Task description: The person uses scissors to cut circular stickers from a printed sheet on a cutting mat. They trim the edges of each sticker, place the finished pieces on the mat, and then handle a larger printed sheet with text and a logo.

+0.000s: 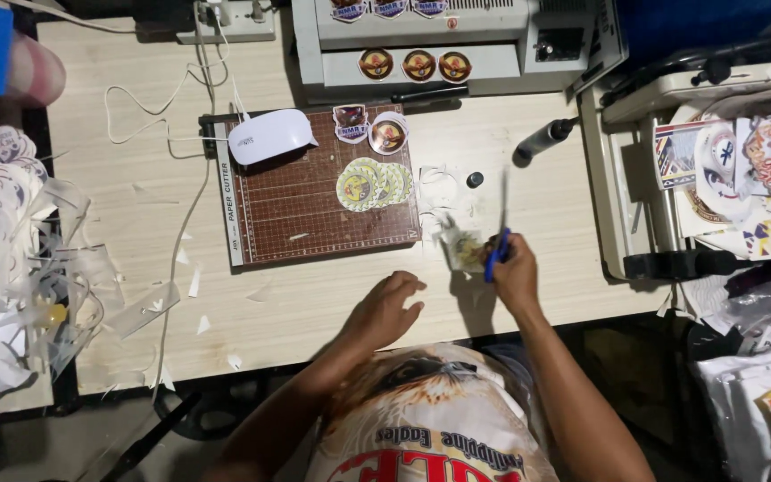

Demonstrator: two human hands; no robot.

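Blue scissors (498,243) are gripped in the right hand (518,272) beside a sticker (466,250); the left hand (385,308), loosely curled and empty, is rested on the bench (136,178) at its eight o'clock.

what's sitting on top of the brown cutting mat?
On the brown cutting mat: a white device, two round stickers and a fanned stack of yellow-green stickers. Anything under them is hidden.

The scissors (499,234) have blue handles and thin pale blades that point away from the person, standing nearly upright over the wooden table (314,295), just right of the brown cutting mat (314,223). The laminated sticker (466,250), a small yellowish print in clear, glossy film, lies on the table just beside the scissors' handles, off the mat's lower right corner.
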